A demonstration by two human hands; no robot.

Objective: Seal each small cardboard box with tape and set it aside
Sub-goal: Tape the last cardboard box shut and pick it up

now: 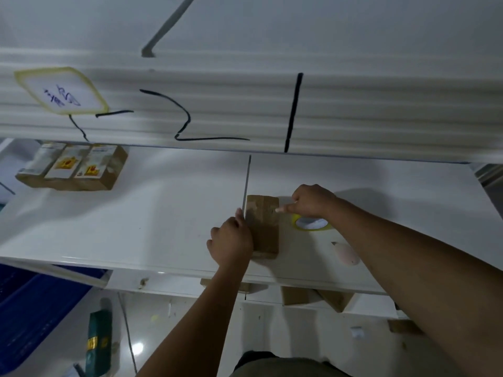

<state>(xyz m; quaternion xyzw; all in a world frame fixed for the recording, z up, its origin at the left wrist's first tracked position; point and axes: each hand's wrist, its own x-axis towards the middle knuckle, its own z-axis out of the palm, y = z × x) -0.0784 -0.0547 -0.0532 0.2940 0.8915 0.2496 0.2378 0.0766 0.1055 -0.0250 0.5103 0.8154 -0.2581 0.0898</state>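
A small brown cardboard box lies on the white table, near its front edge. My left hand grips the box's left side, thumb along the edge. My right hand is at the box's far right corner, fingers curled and one finger stretched onto the box top. A roll of clear tape with a yellow core lies on the table just under my right hand, partly hidden by it. Several sealed, labelled boxes sit in a row at the far left of the table.
A white corrugated panel with black marker strokes rises behind the table. A small pink object lies right of the box. Brown boxes sit under the table's front edge. A blue crate and a green object are on the floor.
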